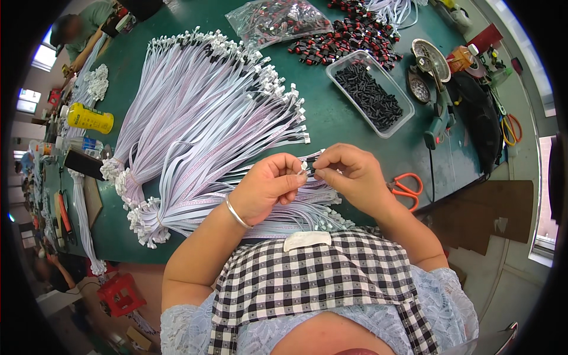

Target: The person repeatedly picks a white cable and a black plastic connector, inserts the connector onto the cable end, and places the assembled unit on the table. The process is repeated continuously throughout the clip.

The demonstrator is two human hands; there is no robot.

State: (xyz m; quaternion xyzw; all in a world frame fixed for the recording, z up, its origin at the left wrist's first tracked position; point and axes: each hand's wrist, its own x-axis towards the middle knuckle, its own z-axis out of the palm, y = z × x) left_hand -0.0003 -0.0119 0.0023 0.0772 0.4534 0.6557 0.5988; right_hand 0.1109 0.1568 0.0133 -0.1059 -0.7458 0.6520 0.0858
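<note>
Just above the table's near edge, my left hand pinches the white connector end of a ribbon cable between thumb and fingers. Close beside it, my right hand is closed in a pinch; whatever sits between its fingertips is too small to make out. The fingertips of both hands nearly meet. Under and behind my hands, bundles of pale flat ribbon cables fan out, many tipped with white connectors and short black sleeves. Orange-handled scissors lie right of my right hand.
On the green table stands a clear plastic tub of short black tubes. Behind it lie a heap of black-and-red parts and a filled plastic bag. A corded green tool rests at right, a yellow bottle at left.
</note>
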